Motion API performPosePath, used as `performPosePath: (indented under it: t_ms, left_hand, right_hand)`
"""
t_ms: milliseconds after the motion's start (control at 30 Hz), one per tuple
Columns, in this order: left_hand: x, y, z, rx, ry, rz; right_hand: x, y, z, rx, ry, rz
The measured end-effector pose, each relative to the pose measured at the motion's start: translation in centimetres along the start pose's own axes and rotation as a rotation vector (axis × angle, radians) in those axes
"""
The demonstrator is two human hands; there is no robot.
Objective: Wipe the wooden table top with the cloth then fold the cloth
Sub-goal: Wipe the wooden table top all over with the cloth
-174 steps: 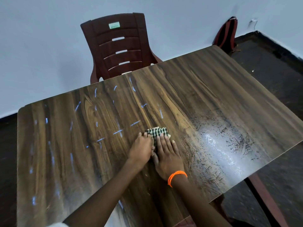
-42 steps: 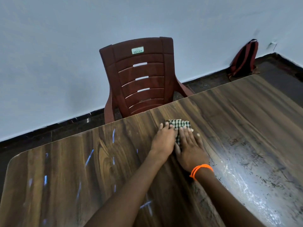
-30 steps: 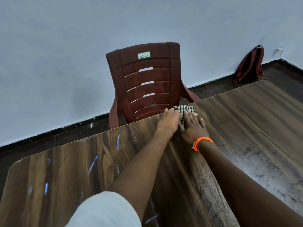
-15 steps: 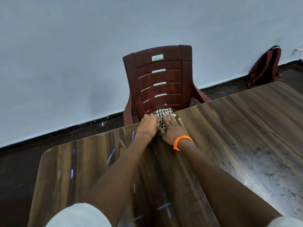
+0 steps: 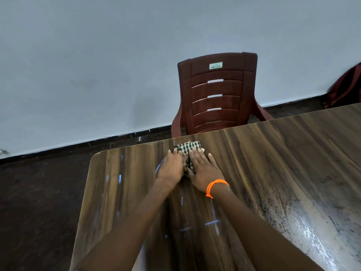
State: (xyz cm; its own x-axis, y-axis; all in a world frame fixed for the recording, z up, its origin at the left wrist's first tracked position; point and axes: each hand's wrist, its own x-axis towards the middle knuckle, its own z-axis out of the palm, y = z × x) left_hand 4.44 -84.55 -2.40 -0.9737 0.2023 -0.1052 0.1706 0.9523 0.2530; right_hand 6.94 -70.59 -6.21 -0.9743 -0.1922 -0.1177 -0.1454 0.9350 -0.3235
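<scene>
- Near the far edge of the wooden table top (image 5: pixel 263 163), in the head view, the checked cloth (image 5: pixel 188 148) is seen bunched small, its far end poking out beyond the fingertips, towards the chair (image 5: pixel 214 98).
- The cloth's long axis is judged to run away from the person, between the two palms.
- The left hand (image 5: pixel 172 167) is laid flat on the cloth's left part, fingers straight and pressing; the right hand (image 5: pixel 203 169), with an orange wristband (image 5: pixel 215 185), is pressed likewise on its right part.
- Both hands are equally near, so either can be used to push.
- A green-and-white check is shown; the cloth looks crumpled, not yet folded.
- Dull streaks are seen on the wood at right.
</scene>
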Motion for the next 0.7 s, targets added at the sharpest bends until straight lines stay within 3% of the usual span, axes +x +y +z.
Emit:
performPosePath:
  t_ms: [200,333,700]
  left_hand:
    - [-1.4,4.6,1.8,0.022,0.021,0.149]
    - [0.6,5.6,1.0,-0.085,0.044,0.083]
    - [0.1,-2.5,-1.5,-0.072,0.018,-0.074]
  right_hand:
    - [-4.4,3.8,-0.7,-0.053,0.026,0.098]
    - [-2.4,4.9,-1.7,-0.071,-0.006,0.158]
    - [1.6,-2.9,0.6,-0.022,-0.016,-0.007]
